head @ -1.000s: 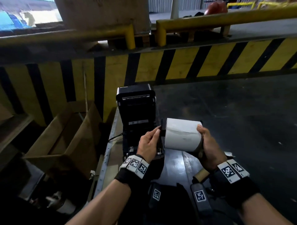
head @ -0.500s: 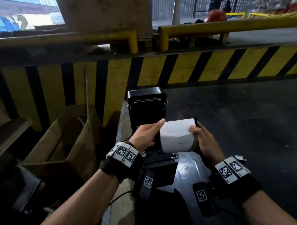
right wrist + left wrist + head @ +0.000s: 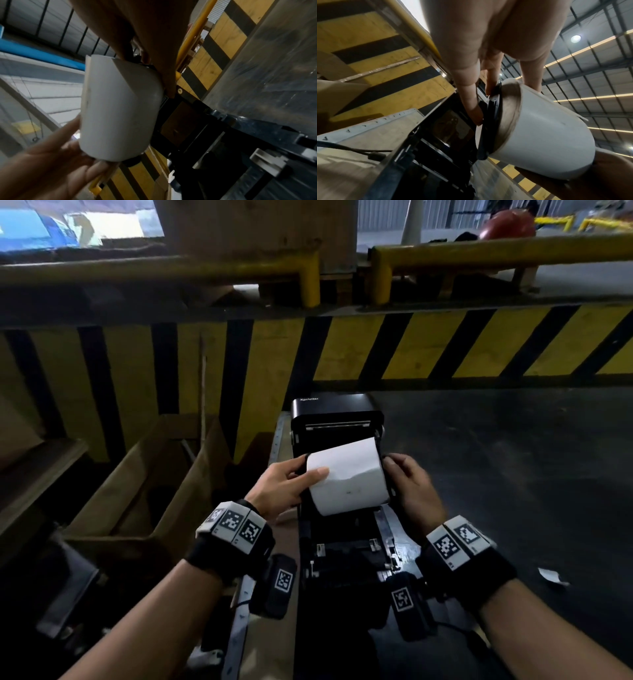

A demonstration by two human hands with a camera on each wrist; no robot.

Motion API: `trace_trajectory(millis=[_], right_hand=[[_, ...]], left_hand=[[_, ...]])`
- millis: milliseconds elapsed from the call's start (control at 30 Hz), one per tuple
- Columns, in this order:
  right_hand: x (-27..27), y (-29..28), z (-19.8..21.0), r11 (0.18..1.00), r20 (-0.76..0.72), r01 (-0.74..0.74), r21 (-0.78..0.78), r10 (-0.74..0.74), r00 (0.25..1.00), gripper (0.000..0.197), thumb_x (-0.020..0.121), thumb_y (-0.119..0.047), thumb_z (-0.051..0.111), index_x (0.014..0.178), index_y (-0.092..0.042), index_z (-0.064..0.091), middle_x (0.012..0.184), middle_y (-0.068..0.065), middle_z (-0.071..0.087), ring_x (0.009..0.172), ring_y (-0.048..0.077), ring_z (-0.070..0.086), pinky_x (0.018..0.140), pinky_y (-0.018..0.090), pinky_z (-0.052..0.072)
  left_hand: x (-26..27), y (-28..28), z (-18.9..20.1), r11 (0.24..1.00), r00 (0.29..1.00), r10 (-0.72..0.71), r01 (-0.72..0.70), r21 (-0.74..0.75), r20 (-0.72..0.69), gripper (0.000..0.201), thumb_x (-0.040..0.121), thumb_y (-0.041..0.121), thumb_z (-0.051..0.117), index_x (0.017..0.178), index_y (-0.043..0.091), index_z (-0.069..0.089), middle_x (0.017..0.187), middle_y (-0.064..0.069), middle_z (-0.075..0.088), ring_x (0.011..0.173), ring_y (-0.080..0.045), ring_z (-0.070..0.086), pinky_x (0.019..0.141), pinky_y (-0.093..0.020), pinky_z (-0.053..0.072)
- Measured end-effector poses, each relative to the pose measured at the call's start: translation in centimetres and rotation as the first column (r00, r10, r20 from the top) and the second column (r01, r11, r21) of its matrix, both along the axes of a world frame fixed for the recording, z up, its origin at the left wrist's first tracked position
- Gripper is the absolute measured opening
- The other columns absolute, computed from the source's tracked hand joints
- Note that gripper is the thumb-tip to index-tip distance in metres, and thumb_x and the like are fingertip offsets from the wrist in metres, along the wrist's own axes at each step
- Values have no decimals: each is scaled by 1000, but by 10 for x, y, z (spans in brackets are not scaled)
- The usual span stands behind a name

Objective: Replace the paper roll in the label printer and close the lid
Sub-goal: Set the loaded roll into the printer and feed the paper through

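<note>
Above open printer (image 3: 337, 419), white paper roll (image 3: 346, 477)

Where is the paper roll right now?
In the head view, the paper roll sits centre frame, held between the left hand and right hand over the open label printer.

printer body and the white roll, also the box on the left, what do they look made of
Printer: probably hard plastic, black and smooth, with a soft sheen on its raised lid.
Paper roll: matte white paper, its loose edge lifting; the end seen from the left wrist is brownish, perhaps shadow.
Box: brown corrugated cardboard by its look, dull, with bent flaps.
</note>
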State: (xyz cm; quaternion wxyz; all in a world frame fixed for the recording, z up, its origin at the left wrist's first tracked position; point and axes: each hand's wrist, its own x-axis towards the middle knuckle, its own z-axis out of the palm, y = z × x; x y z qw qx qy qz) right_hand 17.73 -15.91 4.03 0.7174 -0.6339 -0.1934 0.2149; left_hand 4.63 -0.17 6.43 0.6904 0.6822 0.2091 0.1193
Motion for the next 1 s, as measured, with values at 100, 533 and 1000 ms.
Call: trace_trajectory(millis=[100,533,1000], right_hand=[[6,7,-11,999,16,-7,-41,8,1000,17,84,-35,60,87,-18,63,81,2,66,80,17,57,72,38,44],[55,19,-28,925,173,-156,-347,226,959,12,82,-14,65,93,-12,71,98,15,71,95,28,67,91,44,54],[84,21,-71,614,350,-150,-775,614,708,25,81,-25,64,105,-20,66,106,8,73,103,27,65,87,46,52]], left_hand=[[-2,11,-8,1000,999,-6,5,-22,-34,28,84,10,64,110,20,63,100,1,74,93,-13,70,84,-28,58],[10,28,-57,953,982,145,-105,285,-120,100,53,64,77,138,23,44,111,-2,71,103,-17,68,96,-44,53],[15,17,-90,911,950,194,-81,404,-246,83,70,41,76,141,27,38,135,-4,57,129,-16,49,111,-31,37]])
